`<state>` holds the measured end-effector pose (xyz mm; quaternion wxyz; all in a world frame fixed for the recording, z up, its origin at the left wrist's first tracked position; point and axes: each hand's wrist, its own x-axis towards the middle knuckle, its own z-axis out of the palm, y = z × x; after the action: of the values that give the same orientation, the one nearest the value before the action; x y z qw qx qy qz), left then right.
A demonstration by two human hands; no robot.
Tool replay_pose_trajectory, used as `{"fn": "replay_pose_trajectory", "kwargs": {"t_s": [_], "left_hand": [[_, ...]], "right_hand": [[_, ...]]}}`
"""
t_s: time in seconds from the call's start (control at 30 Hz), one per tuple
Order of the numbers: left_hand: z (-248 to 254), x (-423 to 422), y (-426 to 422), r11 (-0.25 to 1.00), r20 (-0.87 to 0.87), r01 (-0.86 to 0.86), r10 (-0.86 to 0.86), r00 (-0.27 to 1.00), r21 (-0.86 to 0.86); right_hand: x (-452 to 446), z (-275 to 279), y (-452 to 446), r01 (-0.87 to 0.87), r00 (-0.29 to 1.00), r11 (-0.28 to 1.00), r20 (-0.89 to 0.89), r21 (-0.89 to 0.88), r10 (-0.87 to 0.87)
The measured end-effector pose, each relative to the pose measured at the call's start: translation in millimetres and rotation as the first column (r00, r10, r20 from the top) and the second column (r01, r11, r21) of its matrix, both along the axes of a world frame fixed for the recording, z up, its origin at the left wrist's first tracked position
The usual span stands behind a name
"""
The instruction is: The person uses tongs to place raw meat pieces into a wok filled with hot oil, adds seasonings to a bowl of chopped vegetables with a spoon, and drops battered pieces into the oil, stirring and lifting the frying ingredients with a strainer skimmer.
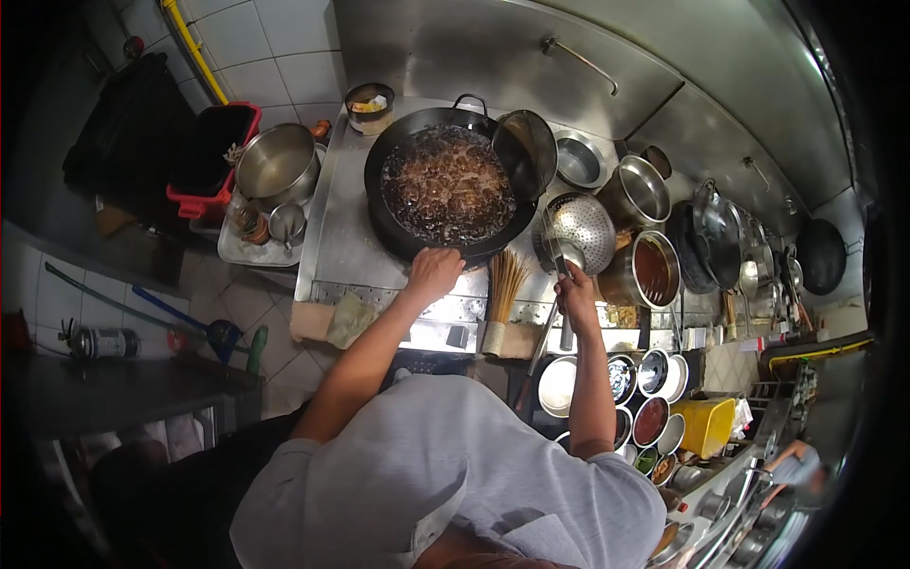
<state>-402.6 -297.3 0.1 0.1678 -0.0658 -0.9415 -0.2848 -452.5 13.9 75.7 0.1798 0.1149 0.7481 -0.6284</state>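
Observation:
A large black wok (377, 204) on the steel range holds dark liquid bubbling with foam. My left hand (436, 273) is closed at its near edge, hiding whatever part of the rim or handle lies beneath. My right hand (576, 289) grips a perforated metal skimmer (580, 223) by its handle, the round bowl resting right of the wok. Over the wok's right rim leans a dark, round pan-like vessel (533, 147). A bamboo wok brush (505, 289) lies between my hands. A long thin handle (540, 356) slants below my right hand; its other end is unclear.
Metal pots (652, 270) stand right of the skimmer. Several seasoning bowls (650, 419) sit by my right forearm. To the left are a steel pot (277, 169) and a red-rimmed bin (251, 119). A folded cloth (351, 321) lies on the front edge.

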Motion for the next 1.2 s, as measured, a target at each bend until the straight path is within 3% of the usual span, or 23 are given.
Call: {"fn": "replay_pose_trajectory", "kwargs": {"t_s": [0.13,0.23,0.33,0.4,0.53,0.77,0.83,1.1,1.2], "left_hand": [[-1,0,0,1.0,0.002,-0.014,0.014,1.0,-0.013],[2,0,0,1.0,0.083,0.001,-0.002,0.997,0.016],[-1,0,-1,1.0,0.025,0.008,-0.008,1.0,-0.009],[0,1,-2,1.0,0.024,0.008,-0.007,1.0,-0.018],[-1,0,-1,0.999,0.023,-0.001,0.002,1.0,-0.035],[0,0,-2,1.0,0.017,0.011,-0.011,1.0,-0.014],[2,0,-2,1.0,0.076,0.016,-0.015,0.997,-0.012],[0,0,-2,1.0,0.024,0.019,-0.019,1.0,-0.006],[1,-1,-2,1.0,0.022,0.018,-0.018,1.0,-0.015]], "right_hand": [[-2,12,7,-0.046,0.997,0.997,0.051,-0.068,0.049],[3,1,2,-0.015,1.0,1.0,0.026,-0.013,0.015],[2,5,2,-0.004,0.999,0.999,0.045,0.031,0.002],[1,13,8,-0.014,0.994,0.996,0.11,-0.089,0.024],[5,0,4,-0.017,0.999,1.0,0.029,-0.009,0.017],[4,4,0,-0.03,0.998,1.0,0.047,0.008,0.03],[1,15,6,-0.033,0.984,0.994,0.169,-0.105,0.05],[-1,6,6,-0.053,0.978,0.993,0.196,-0.103,0.072],[-7,-5,11,-0.091,0.971,0.98,0.204,-0.176,0.127]]}}
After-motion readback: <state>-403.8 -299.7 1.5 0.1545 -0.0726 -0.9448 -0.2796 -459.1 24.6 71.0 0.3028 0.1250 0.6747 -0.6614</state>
